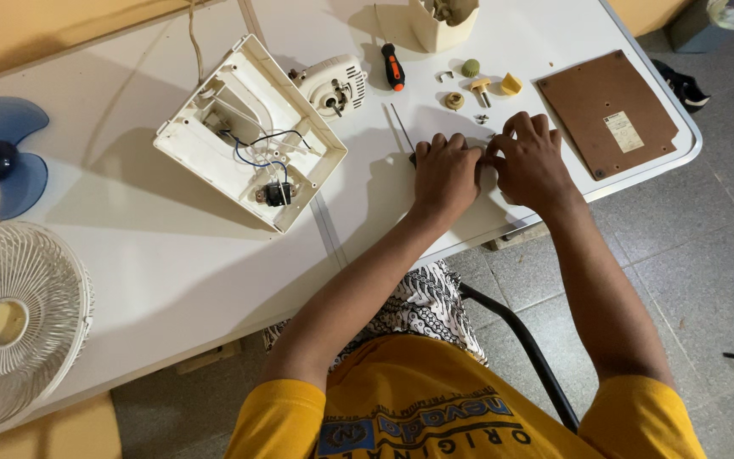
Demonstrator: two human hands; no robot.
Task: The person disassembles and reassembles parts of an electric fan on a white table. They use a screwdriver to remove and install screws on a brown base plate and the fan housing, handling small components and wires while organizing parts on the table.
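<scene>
My left hand [445, 172] and my right hand [531, 158] rest close together on the white table [172, 255], fingers curled and touching at the tips. A thin metal rod [401, 127], like a screwdriver shaft, sticks out from under my left hand; whatever the fingers pinch is hidden. Just beyond the hands lie small knobs and screws [473, 85]. An open white fan base [248, 132] with blue and black wires sits to the left, next to a white motor [330, 83].
A brown base plate [609, 110] lies at the right table corner. An orange-handled screwdriver [393, 66] and a cream housing [443, 21] lie farther back. A blue fan blade [2, 157] and a white fan grille [14, 327] are at the left. Tiled floor at right.
</scene>
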